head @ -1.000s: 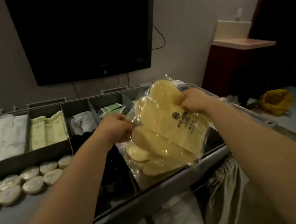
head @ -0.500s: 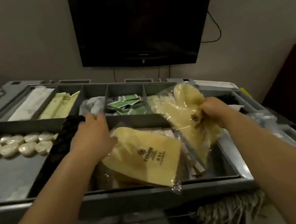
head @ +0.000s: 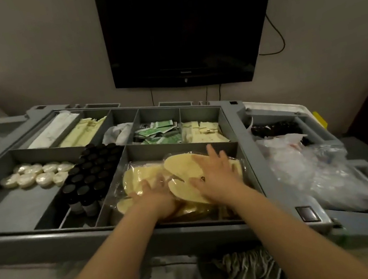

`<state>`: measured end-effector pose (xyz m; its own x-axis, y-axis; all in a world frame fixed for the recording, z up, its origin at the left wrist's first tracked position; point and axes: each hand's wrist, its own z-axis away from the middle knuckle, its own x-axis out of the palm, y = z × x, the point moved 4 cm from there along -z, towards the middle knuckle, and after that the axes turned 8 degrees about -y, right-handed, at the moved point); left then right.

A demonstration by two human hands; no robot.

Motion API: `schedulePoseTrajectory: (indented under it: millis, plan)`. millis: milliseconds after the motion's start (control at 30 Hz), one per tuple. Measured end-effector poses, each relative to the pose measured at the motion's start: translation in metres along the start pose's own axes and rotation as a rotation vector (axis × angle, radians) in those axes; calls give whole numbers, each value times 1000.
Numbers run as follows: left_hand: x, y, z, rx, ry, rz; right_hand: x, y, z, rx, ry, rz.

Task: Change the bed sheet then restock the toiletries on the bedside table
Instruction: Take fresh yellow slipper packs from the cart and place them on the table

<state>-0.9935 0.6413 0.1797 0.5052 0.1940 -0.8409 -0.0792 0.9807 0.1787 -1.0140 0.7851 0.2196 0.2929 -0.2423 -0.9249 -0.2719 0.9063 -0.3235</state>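
At the housekeeping cart (head: 129, 227), both hands lie flat, fingers spread, on bagged yellow slippers (head: 182, 163) in the front compartment: left hand (head: 155, 194), right hand (head: 218, 177); neither grips. Restocking looks barely begun; no bed or bedside table is in view.

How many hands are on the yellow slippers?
2. The left hand rests on the left side of the slippers; the right hand lies flat, fingers spread, on the right side.

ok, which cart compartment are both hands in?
The large front-right compartment holding the yellow slipper packs; left hand and right hand press there, unlike the bottle and soap sections.
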Motion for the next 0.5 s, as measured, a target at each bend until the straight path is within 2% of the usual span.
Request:
schedulePoseTrajectory:
  millis: [67,100,200,233,267,300,367,433,500]
  plan:
    - [-4,-9,-3,9,20,-26,20,5,2,36,-199,7]
    - [-11,-13,-2,9,80,-23,30,12,2,71,-286,8]
    - [-39,-24,12,-25,412,218,43,30,7,136,-422,-13]
    - [-43,-24,12,0,456,310,41,31,9,139,-441,-5]
    - [-43,-19,13,37,425,362,37,30,12,135,-467,17]
    - [-37,-11,10,73,325,341,33,28,16,124,-491,53]
    - [-16,1,2,62,113,178,23,23,19,99,-503,118]
    - [-3,1,-5,44,23,86,14,16,15,98,-401,158]
    - [1,-1,-8,40,-11,53,12,15,7,142,-278,83]
